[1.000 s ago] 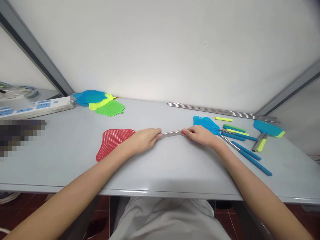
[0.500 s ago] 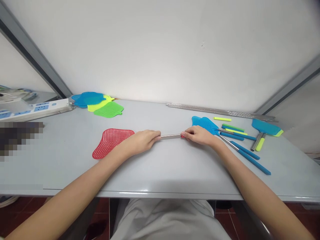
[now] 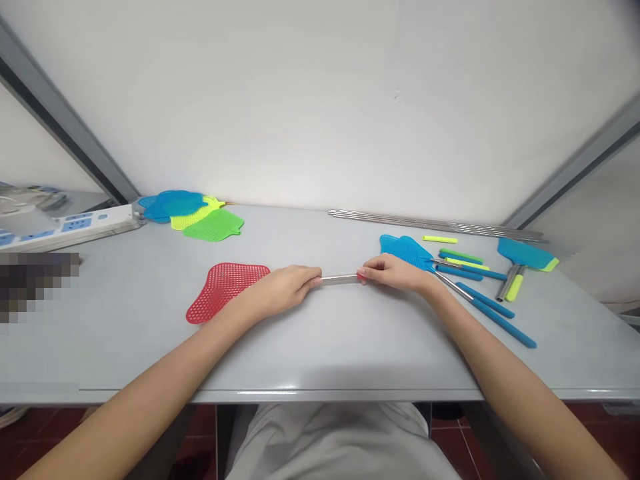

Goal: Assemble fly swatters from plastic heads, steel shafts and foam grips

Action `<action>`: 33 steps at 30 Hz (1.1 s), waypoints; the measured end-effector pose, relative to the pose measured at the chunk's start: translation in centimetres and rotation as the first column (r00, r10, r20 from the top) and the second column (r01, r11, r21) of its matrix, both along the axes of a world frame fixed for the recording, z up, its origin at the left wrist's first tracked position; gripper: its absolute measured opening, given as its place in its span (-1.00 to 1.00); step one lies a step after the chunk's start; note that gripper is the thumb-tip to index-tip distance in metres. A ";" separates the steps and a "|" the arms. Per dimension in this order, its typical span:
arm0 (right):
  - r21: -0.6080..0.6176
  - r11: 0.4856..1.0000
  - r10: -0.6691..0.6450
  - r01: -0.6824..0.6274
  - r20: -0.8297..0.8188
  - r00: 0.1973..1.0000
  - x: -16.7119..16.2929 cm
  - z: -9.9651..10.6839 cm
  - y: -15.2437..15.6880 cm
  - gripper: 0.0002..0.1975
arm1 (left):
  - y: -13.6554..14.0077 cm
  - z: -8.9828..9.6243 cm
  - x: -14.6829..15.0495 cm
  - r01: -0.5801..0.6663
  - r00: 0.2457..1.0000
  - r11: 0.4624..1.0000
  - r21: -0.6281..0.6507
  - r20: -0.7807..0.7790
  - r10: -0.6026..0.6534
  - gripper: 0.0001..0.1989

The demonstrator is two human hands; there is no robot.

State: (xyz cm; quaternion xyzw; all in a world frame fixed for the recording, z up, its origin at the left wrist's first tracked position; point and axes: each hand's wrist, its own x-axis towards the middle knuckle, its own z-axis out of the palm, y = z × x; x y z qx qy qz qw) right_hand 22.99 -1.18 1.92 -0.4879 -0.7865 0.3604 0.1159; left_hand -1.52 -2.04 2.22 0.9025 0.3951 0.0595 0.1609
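Between my hands runs a short silver metal rod (image 3: pixel 340 279), lying nearly level just over the table. My left hand (image 3: pixel 287 288) is closed around its left end. At the right end, my right hand (image 3: pixel 393 272) pinches a small red piece (image 3: pixel 361 277), mostly hidden by the fingers. A red mesh fly swatter head (image 3: pixel 223 290) lies under and beside my left wrist, and whether it joins the rod is hidden by that hand. Just behind my right hand rests a blue fly swatter head (image 3: pixel 406 249).
Blue, green and yellow swatter heads (image 3: pixel 214 225) overlap at the back left, near a white power strip (image 3: pixel 97 225). Long metal rods (image 3: pixel 425 223) lie along the wall. Blue-handled swatters (image 3: pixel 503 322), handle sleeves (image 3: pixel 440 239) and another blue head (image 3: pixel 525 253) occupy the right side.
The red piece shows slightly more at my right fingertips, and the visible stretch of rod is a little shorter. Both hands keep their grip. The view has shifted slightly.
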 end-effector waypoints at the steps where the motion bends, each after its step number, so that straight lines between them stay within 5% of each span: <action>1: 0.008 1.000 0.012 -0.012 0.017 1.000 -0.3 0.0 -0.2 -0.52 | -0.1 0.0 0.2 0.009 1.000 1.000 0.009 -0.013 -0.009 -0.69; 18: 0.103 0.992 0.060 -0.070 0.091 0.994 -3.2 0.0 -2.1 -0.51 | -1.7 -0.1 1.6 0.058 0.996 0.996 0.061 -0.071 -0.054 -0.66; 23: 0.050 0.995 0.084 -0.088 0.083 0.993 -2.7 0.6 -1.8 -0.59 | -1.2 0.2 1.1 -0.035 0.997 0.999 0.041 -0.065 0.038 -0.59; 28: -0.152 0.987 0.061 -0.055 0.031 0.998 -1.4 1.0 -1.3 -0.53 | -0.8 0.3 0.4 -0.095 0.990 0.995 0.031 -0.098 0.097 -0.54; 33: -0.066 0.995 0.075 -0.071 0.052 0.996 -1.0 1.0 -1.2 -0.49 | -1.1 0.2 0.7 -0.038 0.988 0.996 0.086 -0.147 0.050 -0.57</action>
